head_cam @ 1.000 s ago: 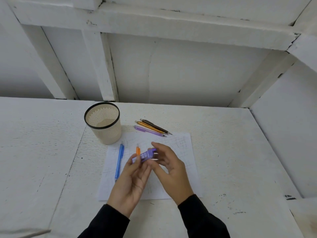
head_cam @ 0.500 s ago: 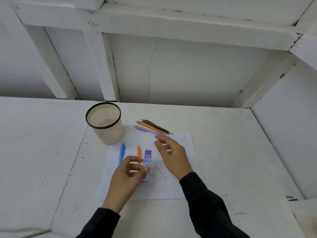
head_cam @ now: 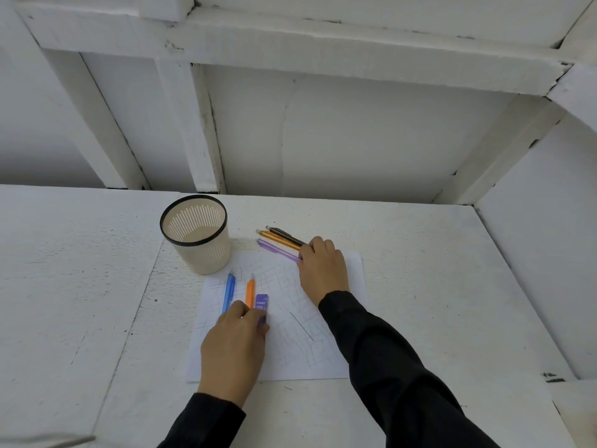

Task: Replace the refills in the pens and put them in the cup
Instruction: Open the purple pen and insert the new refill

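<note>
At about one o'clock from the empty mesh cup [head_cam: 196, 234], the person's right hand [head_cam: 323, 266] curls its fingers over the near ends of three pens, black [head_cam: 281, 233], amber [head_cam: 277, 239] and purple [head_cam: 277, 249], whose long axes run from ten o'clock to four o'clock; whether it grips one cannot be told. Their closeness could let fingers drag neighbours and roll them. The left hand [head_cam: 234, 347] rests closed over the purple refill case [head_cam: 262, 302], near a loose lead [head_cam: 301, 326] that a sleeve could brush away.

Beige slotted cup [head_cam: 197, 236] upright, three pens [head_cam: 279, 242] beside it, blue pen [head_cam: 228, 291], orange pen [head_cam: 249, 292], purple refill case [head_cam: 261, 303] on paper.
</note>
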A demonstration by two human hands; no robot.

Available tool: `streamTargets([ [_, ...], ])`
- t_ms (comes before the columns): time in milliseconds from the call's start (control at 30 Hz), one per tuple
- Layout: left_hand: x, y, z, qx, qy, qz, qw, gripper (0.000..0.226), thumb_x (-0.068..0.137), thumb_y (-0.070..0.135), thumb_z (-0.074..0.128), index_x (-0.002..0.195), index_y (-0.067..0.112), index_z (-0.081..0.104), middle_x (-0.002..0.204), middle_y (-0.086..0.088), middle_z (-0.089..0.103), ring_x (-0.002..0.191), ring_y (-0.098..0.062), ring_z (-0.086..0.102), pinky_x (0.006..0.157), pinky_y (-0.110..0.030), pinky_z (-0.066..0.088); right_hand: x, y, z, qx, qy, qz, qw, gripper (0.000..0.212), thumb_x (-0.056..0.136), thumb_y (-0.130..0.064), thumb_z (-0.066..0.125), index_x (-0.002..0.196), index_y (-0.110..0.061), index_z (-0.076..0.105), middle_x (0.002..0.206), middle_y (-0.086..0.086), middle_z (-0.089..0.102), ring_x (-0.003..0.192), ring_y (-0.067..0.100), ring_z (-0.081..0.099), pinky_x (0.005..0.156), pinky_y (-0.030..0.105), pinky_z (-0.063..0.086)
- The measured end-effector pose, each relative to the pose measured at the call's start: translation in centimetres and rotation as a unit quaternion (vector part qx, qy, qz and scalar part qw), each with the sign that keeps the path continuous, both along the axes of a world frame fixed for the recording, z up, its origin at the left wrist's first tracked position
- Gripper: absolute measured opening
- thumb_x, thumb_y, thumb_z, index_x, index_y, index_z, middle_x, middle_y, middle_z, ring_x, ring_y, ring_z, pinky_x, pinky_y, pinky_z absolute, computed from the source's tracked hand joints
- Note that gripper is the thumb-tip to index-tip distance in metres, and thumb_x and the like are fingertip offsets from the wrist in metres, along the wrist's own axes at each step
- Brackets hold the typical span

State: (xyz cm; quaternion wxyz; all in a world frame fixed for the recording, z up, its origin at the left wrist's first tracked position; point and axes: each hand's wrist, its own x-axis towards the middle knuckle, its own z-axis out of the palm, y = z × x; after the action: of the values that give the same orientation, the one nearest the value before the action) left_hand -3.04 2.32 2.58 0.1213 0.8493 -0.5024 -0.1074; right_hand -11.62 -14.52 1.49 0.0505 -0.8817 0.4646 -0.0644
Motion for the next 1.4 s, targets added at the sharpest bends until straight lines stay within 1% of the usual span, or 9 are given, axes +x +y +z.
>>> streamTargets([
  [200, 1.4, 0.4, -0.2, -0.012, 0.012, 0.026, 1.000, 0.035, 0.092, 0.041, 0.053, 0.119, 0.023, 0.063, 0.108, 0.005, 0.060, 0.088, -0.010, 0.056, 0.073, -0.017, 0.044, -1.3, 2.3, 1.3, 0.148, -0.193, -0.099, 0.965, 0.016, 0.093, -0.029, 0.055, 0.102, -0.018, 0.062, 0.111, 0.000, 0.057, 0.101, 0.013, 0.051, 0.090, 0.023, 0.045],
  [367, 0.6, -0.4, 1.9, -0.156, 0.229, 0.044, 0.960, 0.053, 0.089, 0.051, 0.043, 0.137, 0.029, 0.045, 0.127, 0.006, 0.055, 0.110, -0.013, 0.055, 0.097, -0.036, 0.048, -2.3, 6.4, 4.0, 0.385, -0.368, -0.112, 0.839, 0.012, 0.091, -0.026, 0.060, 0.097, -0.017, 0.066, 0.095, -0.005, 0.059, 0.078, 0.004, 0.049, 0.070, 0.013, 0.040],
  [500, -0.2, -1.0, 3.0, -0.244, 0.353, 0.051, 0.902, 0.048, 0.094, 0.054, 0.033, 0.137, 0.033, 0.041, 0.124, 0.020, 0.057, 0.112, 0.003, 0.054, 0.089, -0.012, 0.043, -2.9, 9.2, 4.5, 0.474, -0.373, -0.072, 0.794, 0.015, 0.090, -0.031, 0.060, 0.094, -0.021, 0.070, 0.093, -0.004, 0.068, 0.085, 0.011, 0.058, 0.081, 0.023, 0.050],
  [600, -0.1, -1.2, 3.8, -0.296, 0.395, 0.061, 0.867, 0.027, 0.098, 0.037, 0.037, 0.118, 0.036, 0.055, 0.090, 0.013, 0.067, 0.092, -0.004, 0.065, 0.072, -0.010, 0.049, -3.5, 9.9, 4.8, 0.473, -0.338, -0.041, 0.812, 0.016, 0.092, -0.029, 0.057, 0.097, -0.024, 0.072, 0.099, -0.010, 0.069, 0.089, 0.008, 0.059, 0.083, 0.018, 0.046],
  [700, 0.1, -0.7, 4.5, -0.288, 0.349, 0.021, 0.891, 0.025, 0.096, 0.035, 0.041, 0.115, 0.036, 0.057, 0.081, 0.012, 0.064, 0.084, -0.005, 0.064, 0.071, -0.010, 0.047, -3.8, 9.3, 5.9, 0.411, -0.359, -0.055, 0.836, 0.019, 0.092, -0.035, 0.055, 0.106, -0.030, 0.068, 0.105, -0.016, 0.065, 0.091, -0.001, 0.056, 0.077, 0.013, 0.044],
  [833, 0.3, -0.1, 4.5, -0.265, 0.256, -0.016, 0.929, 0.027, 0.091, 0.038, 0.044, 0.115, 0.034, 0.055, 0.097, 0.019, 0.062, 0.094, 0.003, 0.057, 0.077, -0.006, 0.040, -4.2, 8.6, 8.1, 0.317, -0.461, -0.041, 0.828, 0.019, 0.089, -0.030, 0.061, 0.108, -0.029, 0.067, 0.103, -0.014, 0.065, 0.091, 0.004, 0.059, 0.077, 0.015, 0.051],
  [1000, 0.8, 0.3, 4.0, -0.267, 0.157, -0.066, 0.949, 0.025, 0.091, 0.030, 0.054, 0.114, 0.025, 0.062, 0.104, 0.010, 0.064, 0.092, -0.010, 0.059, 0.083, -0.014, 0.040, -3.9, 8.5, 8.6, 0.241, -0.448, 0.023, 0.861, 0.007, 0.088, -0.020, 0.065, 0.094, -0.021, 0.068, 0.094, -0.009, 0.063, 0.081, 0.013, 0.057, 0.066, 0.016, 0.048],
  [1200, 1.2, 0.4, 3.5, -0.270, 0.100, -0.060, 0.956, 0.032, 0.080, 0.016, 0.068, 0.112, 0.019, 0.066, 0.103, 0.000, 0.067, 0.090, -0.013, 0.055, 0.082, -0.015, 0.037, -3.8, 8.6, 7.9, 0.246, -0.425, -0.004, 0.871, 0.005, 0.086, -0.024, 0.067, 0.087, -0.022, 0.063, 0.090, -0.008, 0.058, 0.076, 0.007, 0.052, 0.064, 0.010, 0.043],
  [1400, 1.7, 0.6, 3.4, -0.250, 0.066, -0.065, 0.964, 0.041, 0.072, 0.006, 0.078, 0.111, 0.017, 0.068, 0.100, -0.004, 0.068, 0.087, -0.021, 0.060, 0.080, -0.017, 0.035, -3.9, 8.4, 7.8, 0.277, -0.401, 0.016, 0.873, 0.007, 0.084, -0.015, 0.066, 0.085, -0.021, 0.063, 0.090, -0.007, 0.058, 0.074, 0.004, 0.050, 0.063, 0.009, 0.042],
])
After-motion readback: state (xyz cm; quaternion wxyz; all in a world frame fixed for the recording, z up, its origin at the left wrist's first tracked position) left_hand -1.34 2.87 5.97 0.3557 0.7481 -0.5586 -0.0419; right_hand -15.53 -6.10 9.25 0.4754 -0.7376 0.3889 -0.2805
